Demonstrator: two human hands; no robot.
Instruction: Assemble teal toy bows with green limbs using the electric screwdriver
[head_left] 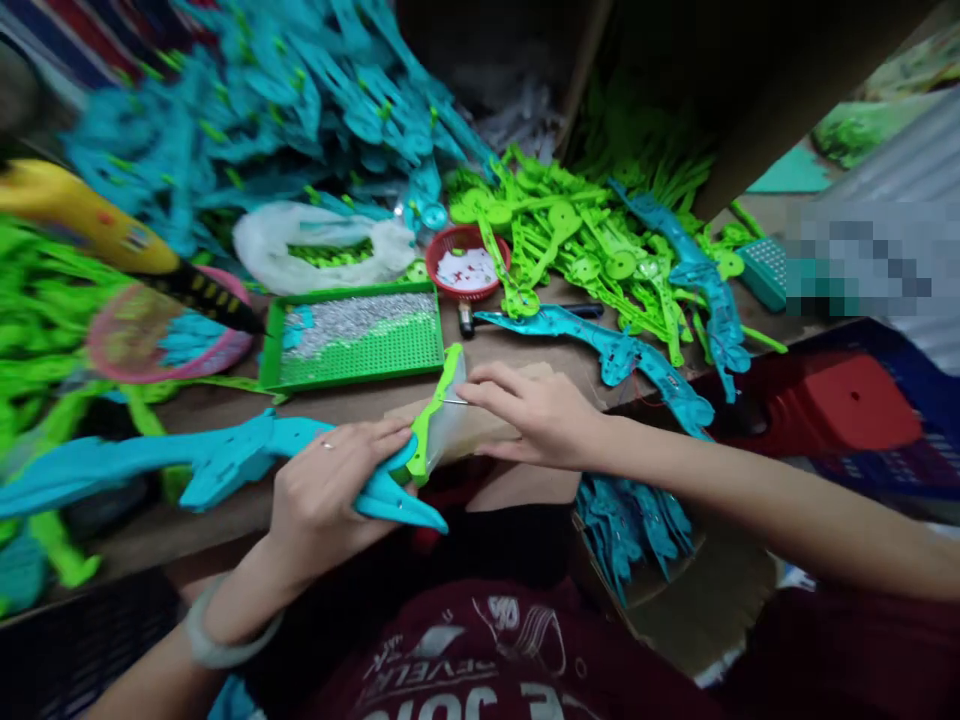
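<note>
My left hand (330, 485) is wrapped round the forked end of a long blue plastic piece (232, 455), whose other end reaches out to the left. A lime-green toothed strip (429, 420) stands at that forked end, close to my left fingertips. Behind the strip is a translucent plastic piece (450, 425). My right hand (536, 412) pinches a thin metal pin (454, 402) against the green strip; the thumb lies below, near the translucent piece. Whether the pin has entered the strip I cannot tell.
A green tray (352, 375) of small metal pins lies ahead, beside a red basket (466, 290) of small white pieces. A yellow electric screwdriver (97, 225) hangs at left over a pink basket (112, 350). Blue parts (300, 110) and green parts (577, 235) are heaped behind.
</note>
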